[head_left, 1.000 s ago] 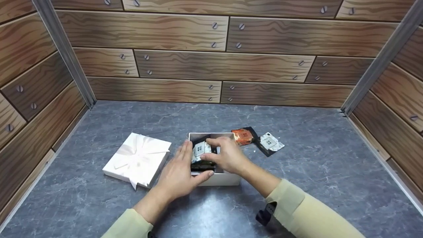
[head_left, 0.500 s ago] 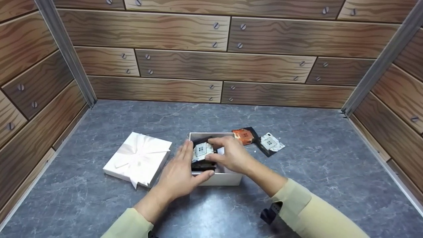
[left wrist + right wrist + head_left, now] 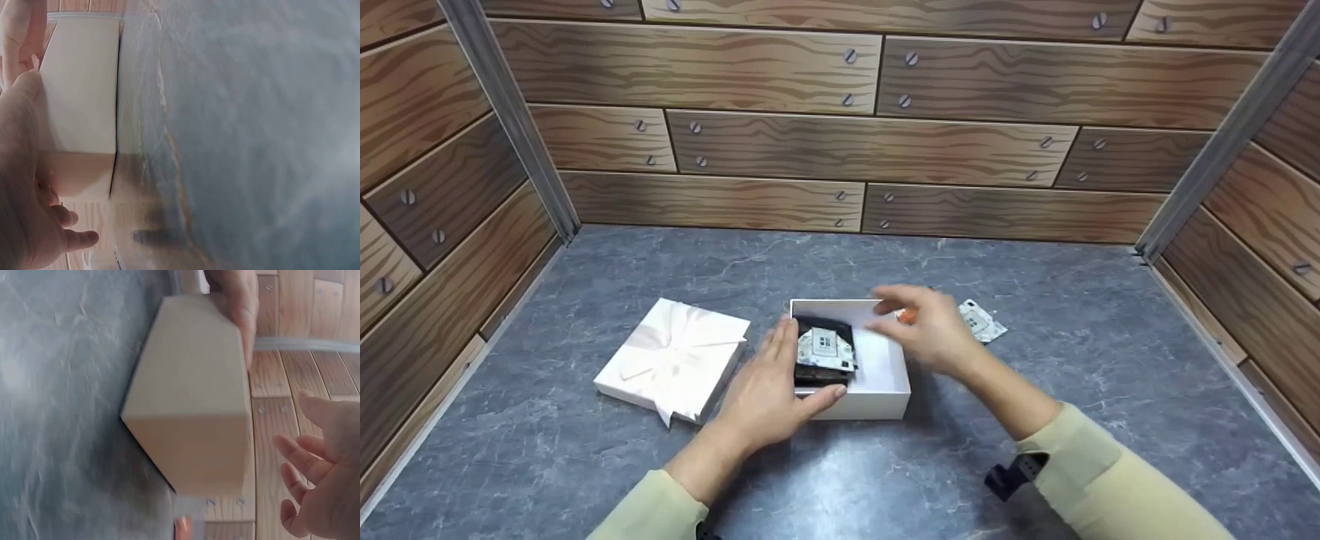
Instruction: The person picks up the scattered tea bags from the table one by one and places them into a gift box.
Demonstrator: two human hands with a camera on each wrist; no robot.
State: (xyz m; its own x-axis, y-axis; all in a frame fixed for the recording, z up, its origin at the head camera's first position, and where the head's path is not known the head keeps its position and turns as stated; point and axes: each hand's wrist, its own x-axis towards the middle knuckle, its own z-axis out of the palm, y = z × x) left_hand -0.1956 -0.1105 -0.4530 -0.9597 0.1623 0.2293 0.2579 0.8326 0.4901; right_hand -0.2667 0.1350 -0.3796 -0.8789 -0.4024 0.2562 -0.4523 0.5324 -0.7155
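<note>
A white lidless box (image 3: 859, 405) stands before me on the grey marbled surface. Inside, toward its left side, a flat packet with a white patterned label (image 3: 825, 349) lies on top of dark packets. My left hand (image 3: 761, 394) rests along the left wall, fingers straight, thumb at the front rim. Over the right rim hovers my right hand (image 3: 934, 330), blurred, fingers bent and parted around nothing. It partly hides an orange packet (image 3: 908, 316) on the surface behind. In the right wrist view, the fingers of my right hand (image 3: 332, 472) are spread beside the box.
To the left lies a white box lid (image 3: 675, 360) with a ribbon bow. Another white-labelled packet (image 3: 979, 321) lies right of the box, near small white crumbs. Wood-patterned walls (image 3: 862, 150) enclose the surface at the back and both sides.
My right hand has let go of the white-labelled packet, leaving it lying in the box, and has moved right and up over the rim. My left hand has stayed at the box.
</note>
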